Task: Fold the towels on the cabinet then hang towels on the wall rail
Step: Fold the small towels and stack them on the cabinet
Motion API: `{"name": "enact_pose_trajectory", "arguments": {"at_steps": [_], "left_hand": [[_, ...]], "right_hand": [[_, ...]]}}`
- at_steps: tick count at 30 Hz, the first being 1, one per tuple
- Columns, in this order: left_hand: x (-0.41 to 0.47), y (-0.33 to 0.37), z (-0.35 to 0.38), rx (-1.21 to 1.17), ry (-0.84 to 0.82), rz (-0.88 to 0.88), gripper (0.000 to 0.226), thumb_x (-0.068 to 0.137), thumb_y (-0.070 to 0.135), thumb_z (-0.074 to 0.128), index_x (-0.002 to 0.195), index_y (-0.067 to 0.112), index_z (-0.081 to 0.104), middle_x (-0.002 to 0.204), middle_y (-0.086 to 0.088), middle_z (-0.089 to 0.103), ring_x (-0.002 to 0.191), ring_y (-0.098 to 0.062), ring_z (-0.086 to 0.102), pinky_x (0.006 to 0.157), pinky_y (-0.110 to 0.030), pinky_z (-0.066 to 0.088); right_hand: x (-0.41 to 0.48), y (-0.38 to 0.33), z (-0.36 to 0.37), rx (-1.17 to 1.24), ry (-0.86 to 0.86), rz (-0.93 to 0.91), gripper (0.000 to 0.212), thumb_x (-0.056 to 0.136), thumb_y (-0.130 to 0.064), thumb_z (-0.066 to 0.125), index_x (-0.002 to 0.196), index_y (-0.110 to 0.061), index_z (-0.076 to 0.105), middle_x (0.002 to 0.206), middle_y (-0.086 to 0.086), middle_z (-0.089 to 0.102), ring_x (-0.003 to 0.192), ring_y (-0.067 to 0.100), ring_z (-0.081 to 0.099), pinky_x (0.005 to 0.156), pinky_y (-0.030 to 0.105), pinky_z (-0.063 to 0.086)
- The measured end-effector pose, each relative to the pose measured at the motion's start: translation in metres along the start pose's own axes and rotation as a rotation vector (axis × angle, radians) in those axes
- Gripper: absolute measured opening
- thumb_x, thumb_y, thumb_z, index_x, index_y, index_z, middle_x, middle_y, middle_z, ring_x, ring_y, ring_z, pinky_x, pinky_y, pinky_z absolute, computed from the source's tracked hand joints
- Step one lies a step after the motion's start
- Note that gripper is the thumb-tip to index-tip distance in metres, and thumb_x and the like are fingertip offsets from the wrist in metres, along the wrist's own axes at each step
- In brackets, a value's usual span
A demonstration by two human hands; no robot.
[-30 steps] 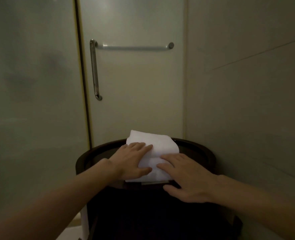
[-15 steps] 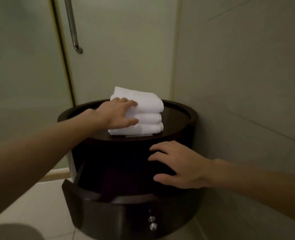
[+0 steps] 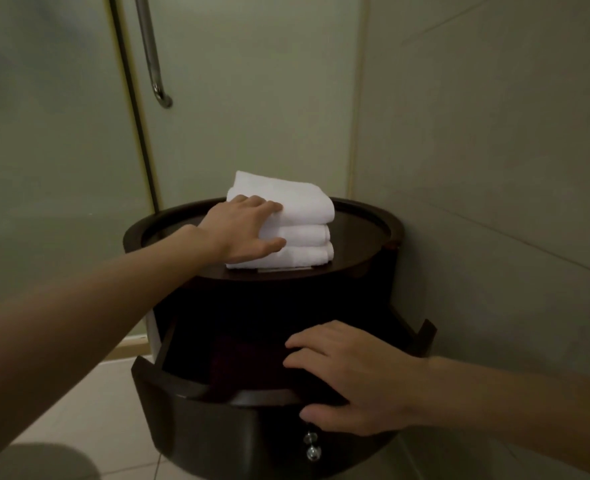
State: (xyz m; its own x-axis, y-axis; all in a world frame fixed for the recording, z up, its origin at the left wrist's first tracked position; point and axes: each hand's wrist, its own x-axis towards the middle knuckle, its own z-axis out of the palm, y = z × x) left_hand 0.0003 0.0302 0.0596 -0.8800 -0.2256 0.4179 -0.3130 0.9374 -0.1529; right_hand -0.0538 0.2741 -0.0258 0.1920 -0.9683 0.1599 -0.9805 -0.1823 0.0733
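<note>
Three folded white towels lie stacked on the round top of a dark wooden cabinet in the corner. My left hand clasps the stack's left side, fingers on the top towel and thumb against the lower ones. The cabinet's curved drawer stands pulled out below. My right hand grips its front rim, fingers inside and thumb on the outer face. Something dark, possibly cloth, lies in the drawer. The horizontal wall rail is out of view.
A frosted glass door with a vertical metal handle stands behind the cabinet. A tiled wall closes the right side. Two small metal knobs sit on the drawer front. Pale floor tiles lie at lower left.
My right hand left the towels and dropped to the open drawer's front rim. My left hand stayed on the stack. The view tilted down, so the horizontal rail went out of sight.
</note>
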Motion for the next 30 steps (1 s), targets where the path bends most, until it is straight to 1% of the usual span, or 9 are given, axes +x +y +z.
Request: {"name": "enact_pose_trajectory", "arguments": {"at_steps": [4, 8, 14, 21, 25, 26, 30], "left_hand": [[-0.001, -0.001, 0.001, -0.006, 0.009, 0.002, 0.069, 0.086, 0.057, 0.051, 0.144, 0.024, 0.034, 0.142, -0.005, 0.045, 0.128, -0.028, 0.041, 0.1, -0.04, 0.039], [-0.001, 0.0, 0.001, -0.015, 0.01, -0.001, 0.069, 0.086, 0.057, 0.051, 0.144, 0.025, 0.034, 0.143, -0.004, 0.044, 0.129, -0.027, 0.04, 0.101, -0.039, 0.039], [-0.003, 0.0, 0.002, -0.02, 0.011, 0.008, 0.069, 0.086, 0.057, 0.051, 0.145, 0.024, 0.034, 0.144, -0.004, 0.043, 0.13, -0.027, 0.039, 0.103, -0.039, 0.036], [-0.003, -0.001, 0.002, -0.038, 0.011, 0.005, 0.069, 0.086, 0.057, 0.05, 0.144, 0.025, 0.034, 0.142, -0.004, 0.045, 0.129, -0.027, 0.04, 0.1, -0.038, 0.036], [-0.002, -0.002, 0.004, -0.043, 0.017, 0.006, 0.069, 0.085, 0.058, 0.05, 0.144, 0.025, 0.034, 0.143, -0.003, 0.045, 0.128, -0.026, 0.04, 0.1, -0.038, 0.036], [-0.002, -0.002, 0.004, -0.044, 0.017, 0.005, 0.069, 0.085, 0.058, 0.05, 0.144, 0.025, 0.034, 0.143, -0.003, 0.044, 0.129, -0.026, 0.04, 0.1, -0.038, 0.036], [0.0, -0.004, 0.005, -0.049, 0.019, 0.01, 0.069, 0.086, 0.057, 0.051, 0.144, 0.025, 0.034, 0.143, -0.004, 0.044, 0.129, -0.027, 0.04, 0.1, -0.037, 0.036]], "right_hand": [[0.0, 0.002, 0.004, -0.024, 0.027, 0.028, 0.063, 0.087, -0.058, 0.052, 0.134, -0.016, 0.048, 0.143, 0.007, 0.047, 0.13, 0.017, 0.044, 0.107, 0.025, 0.03], [0.003, 0.006, 0.005, -0.051, 0.048, 0.037, 0.066, 0.084, -0.06, 0.054, 0.131, -0.015, 0.051, 0.139, 0.009, 0.051, 0.128, 0.02, 0.048, 0.106, 0.029, 0.034], [0.012, 0.017, 0.008, -0.075, 0.072, 0.057, 0.066, 0.084, -0.06, 0.054, 0.132, -0.014, 0.051, 0.139, 0.009, 0.051, 0.128, 0.022, 0.049, 0.106, 0.033, 0.039], [0.026, 0.035, 0.014, -0.151, 0.089, 0.138, 0.076, 0.082, -0.067, 0.049, 0.135, -0.012, 0.049, 0.142, 0.011, 0.047, 0.131, 0.023, 0.045, 0.108, 0.033, 0.034], [0.034, 0.047, 0.016, -0.154, 0.116, 0.2, 0.083, 0.082, -0.073, 0.044, 0.141, -0.015, 0.042, 0.148, 0.008, 0.039, 0.136, 0.021, 0.035, 0.111, 0.027, 0.02], [0.036, 0.049, 0.017, -0.164, 0.118, 0.207, 0.083, 0.082, -0.073, 0.043, 0.141, -0.015, 0.041, 0.149, 0.008, 0.038, 0.137, 0.021, 0.034, 0.111, 0.028, 0.02], [0.044, 0.054, 0.016, -0.222, 0.128, 0.212, 0.083, 0.083, -0.071, 0.043, 0.142, -0.012, 0.041, 0.149, 0.013, 0.038, 0.138, 0.026, 0.035, 0.113, 0.037, 0.026]]}}
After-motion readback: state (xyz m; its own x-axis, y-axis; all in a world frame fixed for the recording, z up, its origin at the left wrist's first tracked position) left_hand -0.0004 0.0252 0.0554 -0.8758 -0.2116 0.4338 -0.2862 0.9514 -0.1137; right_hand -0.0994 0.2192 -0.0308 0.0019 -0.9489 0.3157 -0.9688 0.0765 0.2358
